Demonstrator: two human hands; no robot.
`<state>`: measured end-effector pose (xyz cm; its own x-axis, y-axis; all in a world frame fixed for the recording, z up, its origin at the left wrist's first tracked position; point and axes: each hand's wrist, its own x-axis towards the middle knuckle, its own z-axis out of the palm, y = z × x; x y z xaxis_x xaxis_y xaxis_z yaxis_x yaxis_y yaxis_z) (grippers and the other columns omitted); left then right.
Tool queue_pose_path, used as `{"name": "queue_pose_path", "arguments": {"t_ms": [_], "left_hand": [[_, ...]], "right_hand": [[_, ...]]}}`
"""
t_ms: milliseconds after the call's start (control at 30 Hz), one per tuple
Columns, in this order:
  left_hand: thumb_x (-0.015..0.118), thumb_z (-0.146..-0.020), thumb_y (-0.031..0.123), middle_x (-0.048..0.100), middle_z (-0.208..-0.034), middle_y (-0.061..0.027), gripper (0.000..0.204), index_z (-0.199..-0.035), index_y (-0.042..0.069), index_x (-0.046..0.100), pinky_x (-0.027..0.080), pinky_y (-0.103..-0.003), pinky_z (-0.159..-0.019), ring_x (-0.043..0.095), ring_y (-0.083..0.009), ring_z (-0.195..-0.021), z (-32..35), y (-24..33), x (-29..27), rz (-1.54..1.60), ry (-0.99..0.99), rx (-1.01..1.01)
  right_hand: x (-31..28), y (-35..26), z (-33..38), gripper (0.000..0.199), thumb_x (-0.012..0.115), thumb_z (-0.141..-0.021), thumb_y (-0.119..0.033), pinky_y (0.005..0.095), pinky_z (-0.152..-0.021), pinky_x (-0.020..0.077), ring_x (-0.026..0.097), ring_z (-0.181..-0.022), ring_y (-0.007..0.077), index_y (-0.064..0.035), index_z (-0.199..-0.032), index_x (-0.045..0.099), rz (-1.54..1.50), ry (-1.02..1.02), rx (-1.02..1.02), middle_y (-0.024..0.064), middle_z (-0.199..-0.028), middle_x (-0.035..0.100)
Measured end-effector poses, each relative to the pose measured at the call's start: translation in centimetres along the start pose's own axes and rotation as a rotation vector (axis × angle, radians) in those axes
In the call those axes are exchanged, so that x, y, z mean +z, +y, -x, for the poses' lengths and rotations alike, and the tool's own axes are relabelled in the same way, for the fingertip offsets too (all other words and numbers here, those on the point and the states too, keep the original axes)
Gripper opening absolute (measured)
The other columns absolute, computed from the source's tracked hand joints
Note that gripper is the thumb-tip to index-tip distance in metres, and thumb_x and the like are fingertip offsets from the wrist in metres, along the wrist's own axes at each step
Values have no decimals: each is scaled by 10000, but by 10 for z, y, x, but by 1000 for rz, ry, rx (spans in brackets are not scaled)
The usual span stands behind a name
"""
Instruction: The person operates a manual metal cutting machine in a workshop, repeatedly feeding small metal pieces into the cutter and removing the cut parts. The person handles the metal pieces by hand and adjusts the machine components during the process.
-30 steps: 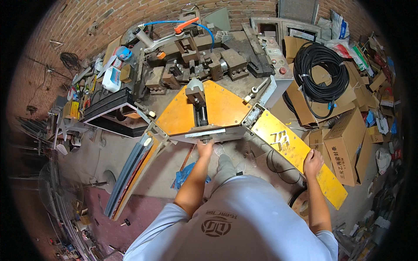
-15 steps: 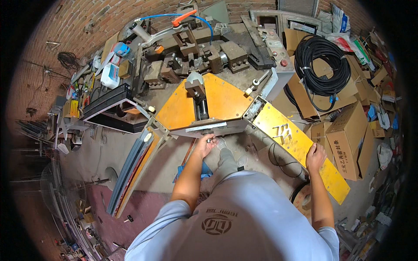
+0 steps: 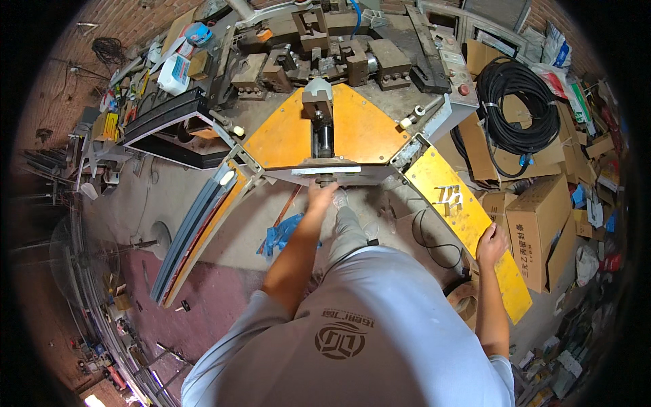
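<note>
Possibly, the right hand (image 3: 493,247), clasping the yellow support arm (image 3: 468,222) at the orange plate's (image 3: 366,129) four o'clock, is risking jolting metal pieces (image 3: 447,195) off it, while the left hand (image 3: 321,196) is touching the six-o'clock knob (image 3: 328,178), its closure unclear.

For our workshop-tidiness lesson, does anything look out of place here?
Yes: crumpled blue plastic lies on the floor near the person's shoe. It looks odd because it resembles stray litter where someone stands.
</note>
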<state>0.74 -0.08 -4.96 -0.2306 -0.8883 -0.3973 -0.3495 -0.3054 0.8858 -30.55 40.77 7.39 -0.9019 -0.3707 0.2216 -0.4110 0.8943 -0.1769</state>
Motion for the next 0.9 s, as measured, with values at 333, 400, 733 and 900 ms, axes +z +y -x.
{"name": "queue_pose_path", "arguments": {"t_ms": [333,400,733,900], "left_hand": [[727,-845,70,657,-896,-24,237,-1056,81,621,553,-396,-806,556,-127,-694,-5,-7,-9,484,-411,-266],[727,-836,70,665,-905,-40,270,-1080,60,614,547,-401,-829,571,-132,-710,-5,-11,1,-17,-45,2],[749,-800,57,664,-911,-59,318,-1079,37,598,569,-386,-823,602,-122,-739,0,3,-3,373,-186,-317],[738,-828,72,668,-903,-66,237,-1040,36,638,547,-385,-763,605,-120,-757,0,6,-2,413,-184,-125]], "right_hand": [[-1,-2,1,345,458,-1037,-302,490,-899,407,573,-989,397,-23,-1007,660,34,11,-16,178,-1002,649],[-1,-2,1,336,466,-1035,-296,489,-900,407,573,-988,395,-22,-1013,658,8,18,-19,177,-1000,649],[-1,-2,0,301,500,-1021,-262,483,-884,415,583,-957,393,-22,-1004,682,-23,43,-29,184,-970,656],[-2,-4,1,291,501,-1017,-254,486,-889,416,584,-955,394,-27,-1008,683,-31,36,-8,183,-967,655]]}}
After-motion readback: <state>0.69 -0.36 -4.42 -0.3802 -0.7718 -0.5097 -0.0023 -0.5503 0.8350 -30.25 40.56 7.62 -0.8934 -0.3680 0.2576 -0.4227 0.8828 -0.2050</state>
